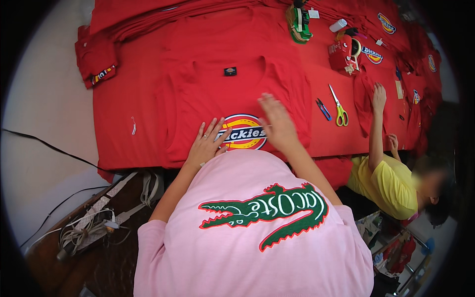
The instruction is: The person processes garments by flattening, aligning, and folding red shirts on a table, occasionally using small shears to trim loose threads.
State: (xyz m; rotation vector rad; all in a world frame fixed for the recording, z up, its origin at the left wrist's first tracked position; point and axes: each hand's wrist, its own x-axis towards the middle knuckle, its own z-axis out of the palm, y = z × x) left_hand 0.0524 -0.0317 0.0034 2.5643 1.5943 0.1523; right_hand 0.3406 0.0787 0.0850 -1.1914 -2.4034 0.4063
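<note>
A red T-shirt (208, 94) lies spread out in front of me, its neckline away from me and a dark label (230, 71) inside the collar. Low on its chest sits an oval print (242, 141) in yellow, blue and white. My left hand (207, 147) rests on the fabric at the print's left edge, fingers spread and holding nothing. Over the print's right side is my right hand (279, 123), empty, its fingers stretched out and slightly blurred; whether it touches the cloth I cannot tell.
Yellow-handled scissors (340, 111) and blue thread snips (324, 110) lie to the right. Beyond stand a red tape dispenser (342, 54) and a green one (299, 24). A folded red garment (96, 59) is at left. A person in yellow (388, 185) works at right. Cables (81, 232) lie lower left.
</note>
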